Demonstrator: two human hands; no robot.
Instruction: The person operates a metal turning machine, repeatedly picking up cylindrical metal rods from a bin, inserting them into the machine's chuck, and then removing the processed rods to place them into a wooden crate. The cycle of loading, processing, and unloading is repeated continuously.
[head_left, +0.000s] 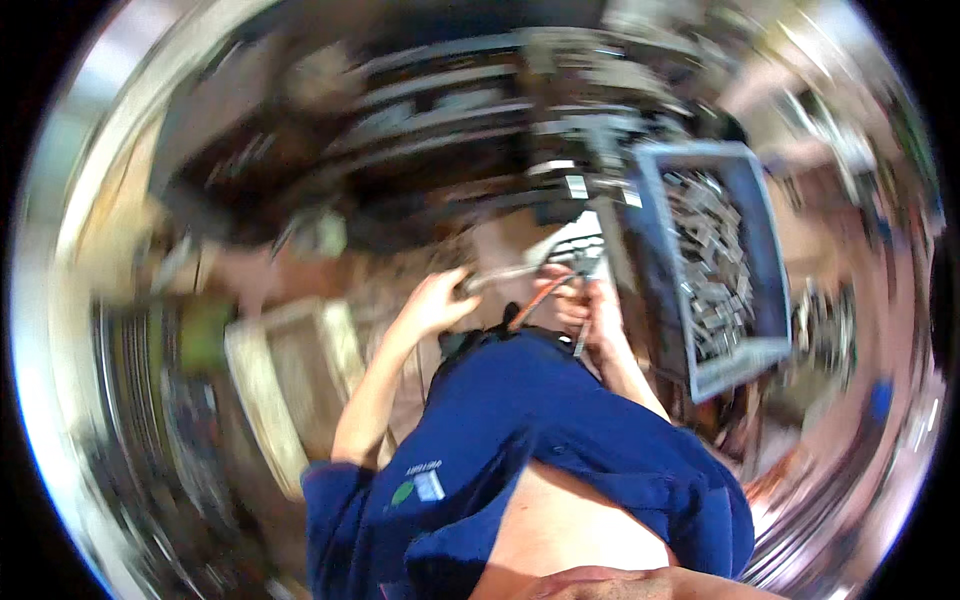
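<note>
Left hand [438, 300] curled on thin metal strip [500, 275]; right hand [585, 300] grips orange-handled tool [535, 300]; grey plastic crate [765, 300] beside, blurred.

Crate [762, 270] of small metal parts [712, 262] sits right of both hands; left hand [437, 301] left of right hand [583, 300], shelves [440, 100] behind them.

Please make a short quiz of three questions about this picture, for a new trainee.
1. True or false: the grey crate of small metal parts lies to the right of the hands.
2. Which colour is the shirt? A) red B) dark blue C) white
3. What does the left hand touch?

Key
1. True.
2. B.
3. One end of a thin metal strip that reaches across to the right hand; blur hides the grip.
</note>
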